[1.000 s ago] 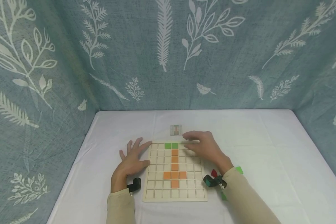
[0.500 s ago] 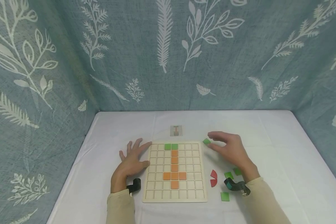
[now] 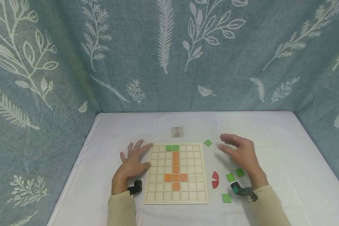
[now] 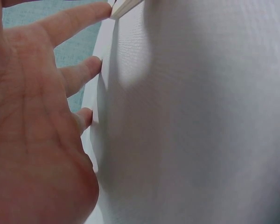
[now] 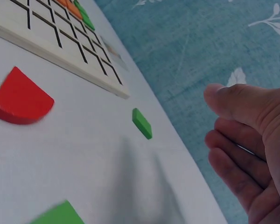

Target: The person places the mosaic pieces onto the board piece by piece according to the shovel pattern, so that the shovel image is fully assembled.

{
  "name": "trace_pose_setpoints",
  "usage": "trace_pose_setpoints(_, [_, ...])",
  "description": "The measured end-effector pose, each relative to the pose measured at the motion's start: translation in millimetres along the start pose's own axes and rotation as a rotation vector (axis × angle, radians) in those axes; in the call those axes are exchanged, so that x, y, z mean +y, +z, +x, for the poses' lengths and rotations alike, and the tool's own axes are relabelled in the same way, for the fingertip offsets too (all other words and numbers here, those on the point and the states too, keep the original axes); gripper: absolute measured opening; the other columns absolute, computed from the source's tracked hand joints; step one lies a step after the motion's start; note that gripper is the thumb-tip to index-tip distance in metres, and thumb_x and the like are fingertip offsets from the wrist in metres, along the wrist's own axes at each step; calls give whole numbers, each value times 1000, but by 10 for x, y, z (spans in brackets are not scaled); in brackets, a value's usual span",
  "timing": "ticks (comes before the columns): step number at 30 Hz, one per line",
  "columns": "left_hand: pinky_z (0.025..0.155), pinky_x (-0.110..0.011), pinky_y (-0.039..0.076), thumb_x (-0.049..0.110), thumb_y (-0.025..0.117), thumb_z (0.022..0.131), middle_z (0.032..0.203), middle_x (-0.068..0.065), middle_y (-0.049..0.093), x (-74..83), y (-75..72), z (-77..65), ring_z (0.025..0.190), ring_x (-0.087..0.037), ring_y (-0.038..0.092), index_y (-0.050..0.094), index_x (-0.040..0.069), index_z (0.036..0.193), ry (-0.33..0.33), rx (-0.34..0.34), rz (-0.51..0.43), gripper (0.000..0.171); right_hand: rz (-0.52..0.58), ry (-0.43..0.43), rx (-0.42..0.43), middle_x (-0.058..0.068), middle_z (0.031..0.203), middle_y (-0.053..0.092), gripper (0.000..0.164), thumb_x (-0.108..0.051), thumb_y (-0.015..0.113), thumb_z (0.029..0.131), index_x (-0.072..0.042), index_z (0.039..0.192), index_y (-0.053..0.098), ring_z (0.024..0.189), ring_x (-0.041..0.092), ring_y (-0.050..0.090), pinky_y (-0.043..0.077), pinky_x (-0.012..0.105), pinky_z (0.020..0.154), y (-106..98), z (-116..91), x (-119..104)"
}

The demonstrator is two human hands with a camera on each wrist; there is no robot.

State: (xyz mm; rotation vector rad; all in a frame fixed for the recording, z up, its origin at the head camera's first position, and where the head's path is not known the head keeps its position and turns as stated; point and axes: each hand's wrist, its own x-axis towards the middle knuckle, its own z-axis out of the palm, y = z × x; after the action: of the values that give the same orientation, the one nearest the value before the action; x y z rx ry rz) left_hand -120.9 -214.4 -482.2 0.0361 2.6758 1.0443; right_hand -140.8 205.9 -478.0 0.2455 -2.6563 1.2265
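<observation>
A pale wooden grid board (image 3: 158, 196) lies on the table, with two green squares (image 3: 172, 147) in its top row and several orange squares (image 3: 176, 177) in a cross-like figure below. My left hand (image 3: 133, 164) is spread at the board's left side, index finger and thumb touching its edge. In the left wrist view, the index fingertip (image 4: 105, 10) meets the board's corner. To the right of the board, my right hand (image 3: 241, 153) is raised with nothing in it, thumb apart from the fingers. A loose green square tile (image 3: 208, 142) lies between it and the board's far right corner.
Two red wedge pieces (image 3: 215, 184) lie close by the board's right edge. Further right are more loose green tiles (image 3: 227, 198), partly beneath the right wrist's camera. A small printed pattern card (image 3: 177, 132) lies beyond the board. A leaf-patterned curtain (image 3: 147, 56) hangs behind the table.
My right hand has moved right, from over the board's upper right past the loose green tile, and is now apart from it. The tile lies uncovered. My left hand has stayed in place.
</observation>
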Motion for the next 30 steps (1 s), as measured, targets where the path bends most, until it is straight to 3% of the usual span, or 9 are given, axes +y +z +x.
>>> trace_pose_setpoints(12, [122, -82, -21, 10, 74, 83, 183, -21, 15, -17, 15, 8, 168, -52, -11, 51, 17, 165, -7, -8, -5, 85, 115, 94, -40, 10, 129, 81, 43, -21, 87, 94, -9, 134, 77, 124, 33, 77, 60, 55, 107, 240, 58, -5])
trace_pose_setpoints(20, [122, -82, -21, 9, 73, 84, 183, -21, 15, -5, 11, 10, 168, -52, -11, 51, 18, 165, 2, -5, 1, 84, 52, 128, -21, 13, 128, 81, 42, -19, 87, 93, -7, 132, 77, 122, 35, 77, 60, 56, 107, 365, 99, -39])
trace_pose_setpoints(30, [122, -82, -20, 9, 72, 84, 183, -21, 16, -16, 5, 9, 168, -52, -10, 50, 17, 165, 3, -4, 8, 84, -25, 166, -57, 15, 131, 80, 42, -17, 85, 94, -6, 134, 76, 124, 38, 76, 58, 56, 109, 491, 127, -62])
